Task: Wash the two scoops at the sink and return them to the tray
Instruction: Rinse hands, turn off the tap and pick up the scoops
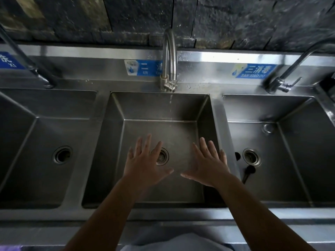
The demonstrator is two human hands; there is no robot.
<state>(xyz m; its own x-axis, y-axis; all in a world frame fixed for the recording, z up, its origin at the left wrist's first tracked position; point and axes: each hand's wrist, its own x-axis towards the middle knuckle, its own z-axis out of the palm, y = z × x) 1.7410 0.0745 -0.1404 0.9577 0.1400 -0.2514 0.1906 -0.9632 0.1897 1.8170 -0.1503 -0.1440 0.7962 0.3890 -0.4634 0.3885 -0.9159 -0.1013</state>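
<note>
Steel sink (pixel 159 107) in the middle, with both hands over it. Left hand (pixel 145 165) and right hand (pixel 210 167) are flat, fingers spread, holding nothing. No scoops or tray show. A thin stream falls from the tap (pixel 169 60). Far right, a blue label (pixel 253 70) reads "SAN XIAO DU".

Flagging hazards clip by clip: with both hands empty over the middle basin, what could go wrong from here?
The left hand and right hand hold nothing, and no scoops or tray are in view, so the wash may be skipped. The middle faucet gives only a thin trickle, likely a poor rinse.
</note>
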